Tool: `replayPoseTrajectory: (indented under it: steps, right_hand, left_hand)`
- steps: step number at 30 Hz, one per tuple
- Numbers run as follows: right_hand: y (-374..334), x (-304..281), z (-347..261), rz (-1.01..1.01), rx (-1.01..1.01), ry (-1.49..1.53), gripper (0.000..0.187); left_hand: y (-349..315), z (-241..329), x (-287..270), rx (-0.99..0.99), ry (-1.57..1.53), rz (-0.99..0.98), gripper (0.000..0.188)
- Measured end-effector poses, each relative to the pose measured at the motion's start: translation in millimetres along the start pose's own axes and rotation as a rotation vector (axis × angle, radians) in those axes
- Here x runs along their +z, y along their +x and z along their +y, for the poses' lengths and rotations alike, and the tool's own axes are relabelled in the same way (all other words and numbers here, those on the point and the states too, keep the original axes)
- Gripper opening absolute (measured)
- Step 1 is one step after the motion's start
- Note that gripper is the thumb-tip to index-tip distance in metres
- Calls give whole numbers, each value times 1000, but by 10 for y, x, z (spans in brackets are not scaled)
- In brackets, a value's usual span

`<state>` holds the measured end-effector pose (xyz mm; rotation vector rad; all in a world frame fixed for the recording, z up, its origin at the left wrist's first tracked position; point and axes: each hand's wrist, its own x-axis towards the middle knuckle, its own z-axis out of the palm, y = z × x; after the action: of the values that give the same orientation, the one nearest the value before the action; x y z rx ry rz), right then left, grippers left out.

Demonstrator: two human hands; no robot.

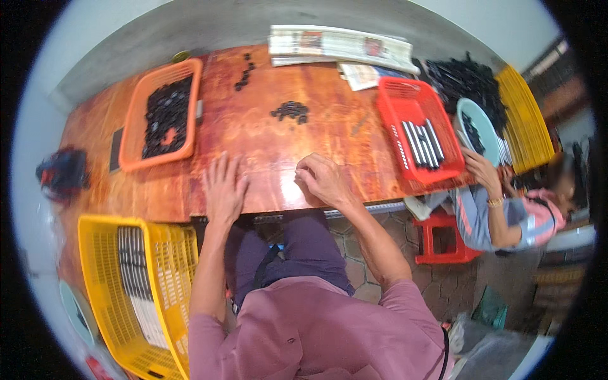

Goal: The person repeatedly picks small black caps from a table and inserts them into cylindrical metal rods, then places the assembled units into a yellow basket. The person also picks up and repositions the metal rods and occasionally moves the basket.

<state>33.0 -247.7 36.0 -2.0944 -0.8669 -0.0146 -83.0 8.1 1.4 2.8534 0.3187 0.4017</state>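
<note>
My left hand (225, 190) lies flat on the varnished wooden table (266, 142) near its front edge, fingers stretched out and nothing under them that I can see. To its right, my right hand (326, 180) rests on the tabletop with thumb and fingers curled together; whatever they may pinch is hidden. Beyond both hands sits a small heap of black pieces (290, 112). A short line of similar black pieces (243, 77) lies farther back. At the left, an orange basket (194, 114) holds many black parts.
A red basket (396, 92) on the right holds black-and-silver rods (423, 144). Newspapers (335, 44) lie at the back. Beside my left arm stands a yellow crate (174, 263) of rods. Another person (506, 218) works at the right, near a light blue bowl (486, 114) and a red stool (443, 253).
</note>
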Motion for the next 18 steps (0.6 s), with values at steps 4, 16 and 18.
replayPoseTrajectory:
  steps: [4,16,18]
  right_hand:
    - [-175,-649,-71,200,19,-139,10]
    - [-4,-2304,1415,159,699,-572,25]
    - [77,-2344,1620,-67,851,-527,27]
  left_hand:
    - [-17,-58,79,-6,-37,42,52]
    - [-24,-69,122,17,-134,145,38]
    - [-23,-59,115,15,-125,153,38]
